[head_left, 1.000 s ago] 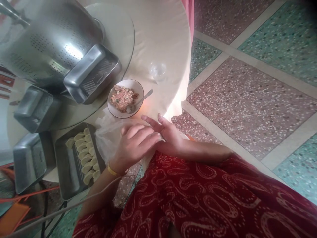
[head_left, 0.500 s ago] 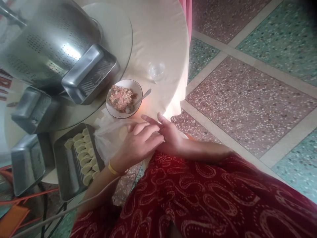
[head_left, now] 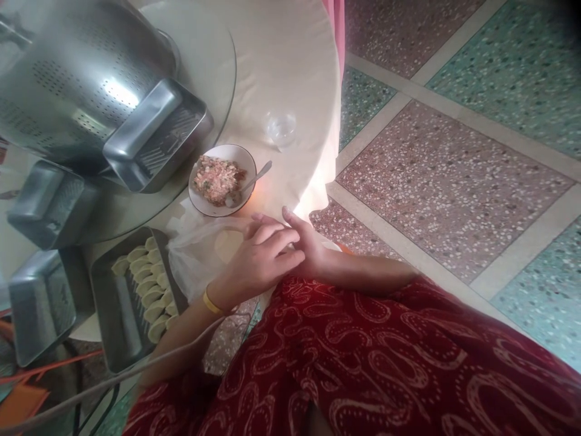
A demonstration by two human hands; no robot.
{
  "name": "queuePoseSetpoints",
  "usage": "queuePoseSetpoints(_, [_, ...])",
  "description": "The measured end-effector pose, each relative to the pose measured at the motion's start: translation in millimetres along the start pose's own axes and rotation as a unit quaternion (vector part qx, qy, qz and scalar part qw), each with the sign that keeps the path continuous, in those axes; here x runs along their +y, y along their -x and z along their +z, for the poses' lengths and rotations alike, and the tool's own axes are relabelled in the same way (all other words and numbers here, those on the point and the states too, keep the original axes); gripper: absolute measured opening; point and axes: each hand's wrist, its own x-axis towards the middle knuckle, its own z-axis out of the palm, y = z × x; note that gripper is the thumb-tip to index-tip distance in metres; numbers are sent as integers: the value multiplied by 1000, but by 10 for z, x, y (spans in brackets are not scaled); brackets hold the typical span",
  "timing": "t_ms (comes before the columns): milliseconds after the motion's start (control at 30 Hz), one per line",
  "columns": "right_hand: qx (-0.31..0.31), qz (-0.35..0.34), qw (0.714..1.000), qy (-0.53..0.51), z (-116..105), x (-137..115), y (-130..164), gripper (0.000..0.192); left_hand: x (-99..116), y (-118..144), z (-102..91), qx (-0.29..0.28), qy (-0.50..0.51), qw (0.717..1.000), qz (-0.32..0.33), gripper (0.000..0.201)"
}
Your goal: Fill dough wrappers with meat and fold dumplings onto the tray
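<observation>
My left hand (head_left: 265, 255), with a yellow band at the wrist, lies across my right hand (head_left: 306, 242) at the table's edge. The left fingers are bent but apart, reaching over the right palm. The right hand is turned up, its thumb and a finger stretched out. I see nothing held; the space between the palms is hidden. Beside the left hand lies a clear plastic bag (head_left: 187, 257) with pale round dough wrappers (head_left: 227, 243) in it. Just beyond is a white bowl (head_left: 204, 209) of minced filling (head_left: 218, 180) with a spoon (head_left: 259, 175) in it.
A metal tray (head_left: 111, 303) at the left holds rows of dumplings (head_left: 152, 293). Other metal trays (head_left: 154, 136) lean near a big perforated steel pot (head_left: 91, 79) on the glass turntable (head_left: 213, 66). A clear cup (head_left: 281, 128) stands near the table's edge. A cable (head_left: 122, 375) crosses the lower left.
The whole view has shifted slightly, so the table things sit a little further left. The left fingers have moved a little over the right palm, and the hands stay together.
</observation>
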Motion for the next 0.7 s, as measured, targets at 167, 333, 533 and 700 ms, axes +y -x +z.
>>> queuePoseSetpoints(167, [-56, -13, 998, -5, -61, -1, -33, 56, -21, 52, 20, 16, 11, 999, -25, 12])
queuePoseSetpoints(333, [-78, 18, 996, -28, -75, -5, -44, 61, -21, 133, -38, 72, 15, 995, -70, 13])
queuePoseSetpoints(533, [-66, 51, 995, -58, -41, -26, -4, 60, 17, 190, 32, 86, 5, 994, -69, 7])
queuePoseSetpoints(700, [-76, 52, 993, -70, -25, -51, 4, 65, 30, 209, 68, 123, -5, 989, -84, 10])
